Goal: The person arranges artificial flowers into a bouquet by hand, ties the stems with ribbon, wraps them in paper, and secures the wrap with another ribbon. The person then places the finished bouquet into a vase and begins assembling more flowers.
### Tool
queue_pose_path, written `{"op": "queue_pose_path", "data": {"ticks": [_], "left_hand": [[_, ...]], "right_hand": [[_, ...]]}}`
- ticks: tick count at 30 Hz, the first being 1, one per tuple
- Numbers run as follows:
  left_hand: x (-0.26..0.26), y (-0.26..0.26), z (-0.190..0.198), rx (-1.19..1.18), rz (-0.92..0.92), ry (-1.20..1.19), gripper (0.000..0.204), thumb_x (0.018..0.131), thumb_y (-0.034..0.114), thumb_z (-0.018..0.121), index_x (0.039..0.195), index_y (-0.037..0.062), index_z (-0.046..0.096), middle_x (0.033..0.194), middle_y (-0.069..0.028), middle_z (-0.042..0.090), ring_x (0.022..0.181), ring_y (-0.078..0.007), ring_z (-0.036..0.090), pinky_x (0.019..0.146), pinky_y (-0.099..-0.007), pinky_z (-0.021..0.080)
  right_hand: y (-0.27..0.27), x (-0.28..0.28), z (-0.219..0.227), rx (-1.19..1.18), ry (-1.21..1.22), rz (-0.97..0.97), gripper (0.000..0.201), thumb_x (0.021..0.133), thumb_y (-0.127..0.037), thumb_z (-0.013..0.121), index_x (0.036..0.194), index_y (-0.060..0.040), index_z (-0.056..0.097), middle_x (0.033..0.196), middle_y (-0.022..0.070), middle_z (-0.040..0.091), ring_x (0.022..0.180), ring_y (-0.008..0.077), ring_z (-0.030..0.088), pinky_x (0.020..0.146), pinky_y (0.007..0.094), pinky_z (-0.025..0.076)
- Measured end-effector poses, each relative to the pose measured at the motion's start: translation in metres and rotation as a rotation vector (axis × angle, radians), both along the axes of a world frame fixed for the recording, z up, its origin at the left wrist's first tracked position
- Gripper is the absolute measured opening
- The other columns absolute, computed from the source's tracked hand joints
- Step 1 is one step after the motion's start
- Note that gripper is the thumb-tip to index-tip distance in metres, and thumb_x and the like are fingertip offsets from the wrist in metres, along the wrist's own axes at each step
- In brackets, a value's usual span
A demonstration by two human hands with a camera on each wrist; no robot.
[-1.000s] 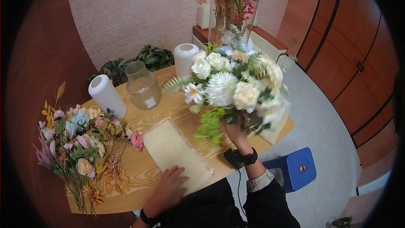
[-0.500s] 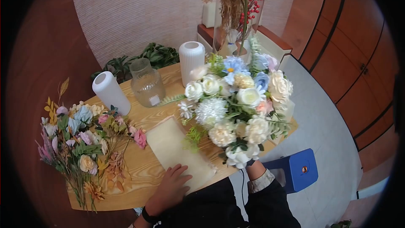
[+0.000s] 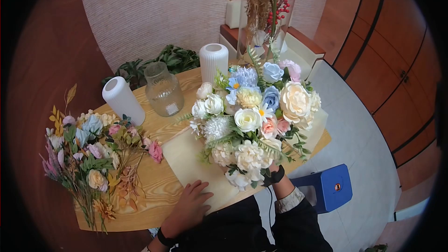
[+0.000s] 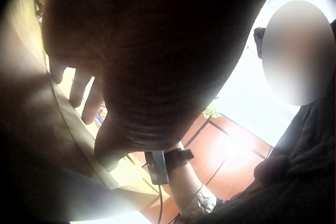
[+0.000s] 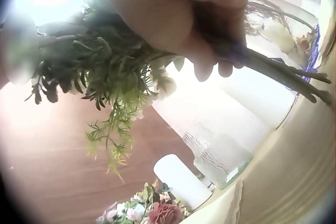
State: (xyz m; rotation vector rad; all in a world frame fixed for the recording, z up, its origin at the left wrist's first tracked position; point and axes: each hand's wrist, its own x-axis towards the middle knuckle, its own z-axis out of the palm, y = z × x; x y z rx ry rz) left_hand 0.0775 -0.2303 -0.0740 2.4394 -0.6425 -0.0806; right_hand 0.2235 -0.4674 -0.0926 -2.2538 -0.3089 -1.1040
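Observation:
A large bouquet (image 3: 247,120) of white, cream, blue and pink flowers is held above the right part of the table, its blooms facing up toward the head camera. My right hand (image 5: 184,11) grips its bundled stems (image 5: 283,77), whose cut ends point toward the table; in the head view the blooms hide most of this hand. Flat on a sheet of cream wrapping paper (image 3: 179,156) lies my left hand (image 3: 189,204), fingers extended near the table's front edge. The bouquet overlaps the paper's right side in the head view.
Loose flowers (image 3: 95,182) lie in a pile on the table's left. Behind stand a white ribbed vase (image 3: 123,102), a glass vase (image 3: 164,91) and another white vase (image 3: 213,63). A tall clear vase (image 3: 242,42) holds red berries. A blue stool (image 3: 326,189) is at right.
My right hand has brought the bouquet left and nearer to me, turning its blooms up toward the head camera and partly over the paper. My left hand stays on the paper.

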Motion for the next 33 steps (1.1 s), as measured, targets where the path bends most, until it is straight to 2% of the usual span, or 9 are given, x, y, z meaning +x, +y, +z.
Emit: {"op": "queue_pose_path", "data": {"ticks": [5,7,11,13,17,22,25,30,33], "left_hand": [[0.000,-0.002,0.003,-0.012,0.008,0.011,0.037,0.071,0.009,0.066,0.107,0.0075,0.056,0.126,-0.0135,0.044,0.122,-0.0351,0.035,0.101,-0.0480,0.027],[0.001,-0.001,0.001,-0.013,-0.008,-0.014,0.037,0.071,0.011,0.066,0.106,0.0076,0.056,0.125,-0.0136,0.043,0.120,-0.0342,0.036,0.099,-0.0513,0.029],[0.002,-0.002,0.001,-0.012,-0.012,-0.013,0.037,0.070,0.011,0.066,0.106,0.0078,0.056,0.124,-0.0135,0.043,0.120,-0.0341,0.036,0.099,-0.0513,0.029],[0.001,-0.002,0.002,-0.026,0.003,0.006,0.038,0.071,0.008,0.067,0.107,0.0078,0.055,0.125,-0.0137,0.044,0.122,-0.0352,0.035,0.101,-0.0485,0.027],[0.002,-0.001,0.001,-0.025,0.001,0.000,0.038,0.070,0.008,0.067,0.107,0.0081,0.055,0.125,-0.0137,0.044,0.122,-0.0352,0.035,0.101,-0.0487,0.027],[0.002,-0.001,0.000,-0.019,-0.004,-0.001,0.038,0.071,0.010,0.067,0.107,0.0086,0.056,0.126,-0.0135,0.044,0.122,-0.0352,0.034,0.102,-0.0486,0.026],[0.003,0.001,-0.004,-0.010,-0.016,-0.039,0.038,0.070,0.012,0.066,0.106,0.0082,0.057,0.124,-0.0134,0.044,0.120,-0.0335,0.036,0.099,-0.0509,0.029],[0.001,0.001,-0.006,-0.013,-0.013,-0.042,0.038,0.070,0.012,0.066,0.106,0.0080,0.057,0.124,-0.0137,0.044,0.120,-0.0336,0.036,0.099,-0.0507,0.028],[0.002,0.001,-0.007,-0.019,-0.009,-0.042,0.037,0.070,0.012,0.066,0.105,0.0078,0.057,0.123,-0.0138,0.044,0.120,-0.0337,0.036,0.099,-0.0505,0.028]], "right_hand": [[-0.011,0.004,0.005,0.054,0.037,-0.009,0.027,0.080,-0.010,0.063,0.103,0.0005,0.053,0.091,0.0082,0.061,0.076,0.0190,0.059,0.074,0.0316,0.047],[-0.016,0.002,0.004,0.076,0.047,-0.012,0.027,0.080,-0.010,0.063,0.103,0.0005,0.053,0.091,0.0080,0.060,0.076,0.0190,0.059,0.074,0.0315,0.047],[-0.021,0.000,0.004,0.118,0.067,-0.024,0.027,0.080,-0.010,0.063,0.103,0.0004,0.053,0.091,0.0077,0.060,0.076,0.0189,0.059,0.074,0.0315,0.046],[-0.020,-0.002,0.003,0.141,0.076,-0.028,0.027,0.080,-0.010,0.063,0.103,0.0004,0.053,0.090,0.0076,0.060,0.076,0.0189,0.059,0.074,0.0314,0.046],[-0.031,-0.012,-0.001,0.183,0.092,-0.028,0.027,0.080,-0.010,0.063,0.102,0.0003,0.053,0.090,0.0073,0.060,0.076,0.0188,0.059,0.074,0.0314,0.046],[-0.018,0.014,0.016,0.237,0.116,-0.034,0.027,0.080,-0.011,0.063,0.102,0.0002,0.054,0.090,0.0070,0.060,0.077,0.0187,0.059,0.074,0.0313,0.046],[-0.016,-0.007,0.005,0.266,0.123,-0.028,0.027,0.080,-0.011,0.063,0.102,0.0002,0.054,0.090,0.0067,0.060,0.077,0.0186,0.058,0.074,0.0312,0.046],[-0.013,0.012,0.018,0.319,0.144,-0.031,0.027,0.080,-0.011,0.064,0.102,0.0001,0.054,0.089,0.0064,0.060,0.077,0.0186,0.058,0.074,0.0312,0.046],[-0.016,0.003,0.012,0.343,0.153,-0.031,0.026,0.080,-0.011,0.064,0.102,0.0000,0.054,0.089,0.0062,0.060,0.077,0.0185,0.058,0.074,0.0311,0.046]]}}
